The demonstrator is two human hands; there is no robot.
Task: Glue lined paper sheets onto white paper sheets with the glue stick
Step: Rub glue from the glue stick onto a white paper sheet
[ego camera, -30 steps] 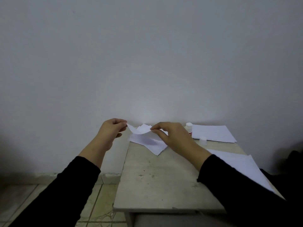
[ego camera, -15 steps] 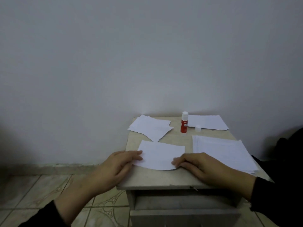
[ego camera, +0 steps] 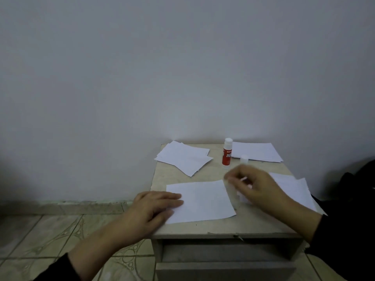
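Note:
A white paper sheet [ego camera: 205, 199] lies flat at the front of the small table [ego camera: 203, 229]. My left hand [ego camera: 156, 207] rests on the sheet's left edge with straight fingers. My right hand [ego camera: 255, 187] hovers blurred just right of the sheet, fingers loosely curled, and it seems to hold nothing. The glue stick [ego camera: 226, 155], red label with a white top, stands upright behind it. Its loose white cap [ego camera: 244, 158] stands beside it. A stack of sheets [ego camera: 292, 185] lies partly hidden under my right hand and arm.
A fanned pile of paper [ego camera: 183, 157] lies at the table's back left and another pile [ego camera: 255, 152] at the back right. A drawer front [ego camera: 223, 252] sits below the table's edge. A dark object [ego camera: 357, 179] stands to the right. Tiled floor [ego camera: 50, 236] lies to the left.
The sheet held up in both hands a second ago now lies on the table. My left hand stays on its left edge. My right hand has lifted off it and moved up and right.

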